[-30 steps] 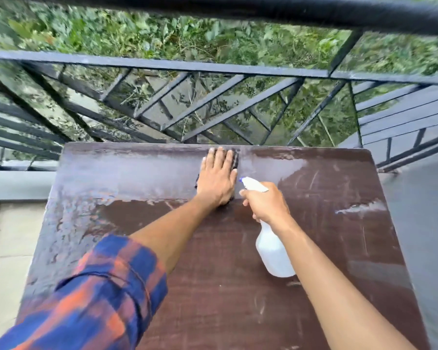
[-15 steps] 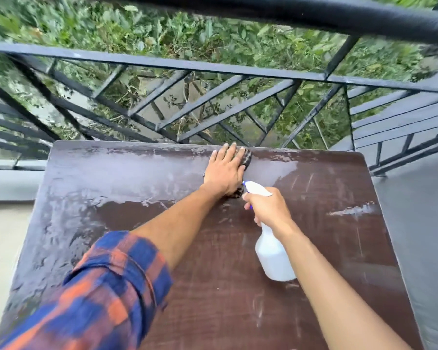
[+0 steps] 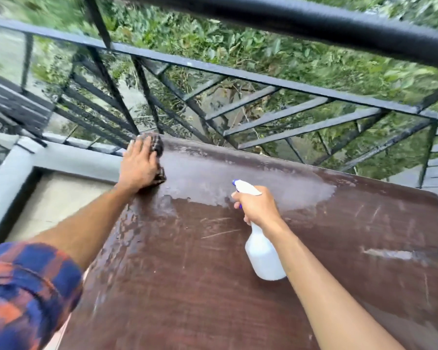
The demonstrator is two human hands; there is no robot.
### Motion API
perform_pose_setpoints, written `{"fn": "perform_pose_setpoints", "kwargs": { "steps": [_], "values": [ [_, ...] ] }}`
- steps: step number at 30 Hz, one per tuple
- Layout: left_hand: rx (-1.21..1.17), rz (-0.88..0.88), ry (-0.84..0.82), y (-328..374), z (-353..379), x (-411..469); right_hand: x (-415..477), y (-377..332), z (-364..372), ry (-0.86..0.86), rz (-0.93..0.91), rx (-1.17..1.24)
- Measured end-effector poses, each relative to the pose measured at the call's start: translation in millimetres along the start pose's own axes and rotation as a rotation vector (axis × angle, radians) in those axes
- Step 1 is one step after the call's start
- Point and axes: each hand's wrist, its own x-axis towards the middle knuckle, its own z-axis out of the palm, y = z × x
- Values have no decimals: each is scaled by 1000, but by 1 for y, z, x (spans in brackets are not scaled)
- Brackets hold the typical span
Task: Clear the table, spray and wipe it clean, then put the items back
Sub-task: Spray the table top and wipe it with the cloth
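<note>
cloth (image 3: 158, 145) pressed on the worktop's (image 3: 213, 286) far left corner
judged limp, it is pinned under the flat left hand (image 3: 139, 162); the seemingly light spray bottle (image 3: 263, 261) is gripped at its neck by the right hand (image 3: 257, 205).

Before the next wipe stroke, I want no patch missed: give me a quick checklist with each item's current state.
1. Cloth pressed under the flat left hand: ok.
2. Spray bottle gripped in the right hand: ok.
3. Far strip of the table wetted: ok.
4. Near and right areas wetted: not ok, they look dry and scratched.
5. Visible tabletop cleared of items: ok.
6. Liquid left in the bottle: cannot tell, as it is opaque white.
</note>
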Motion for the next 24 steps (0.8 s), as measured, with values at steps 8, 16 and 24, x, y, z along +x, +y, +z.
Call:
{"fn": "perform_pose_setpoints", "kwargs": {
  "steps": [8, 16, 24],
  "values": [
    [-11, -153, 86, 16, 14, -50, -9, 7, -1, -1, 9, -40],
    [4, 6, 51, 108, 48, -76, -10, 41, -59, 84, 34, 23],
    [13, 414, -152, 293, 120, -132, -15, 87, -123, 227, 132, 101]
  ]
}}
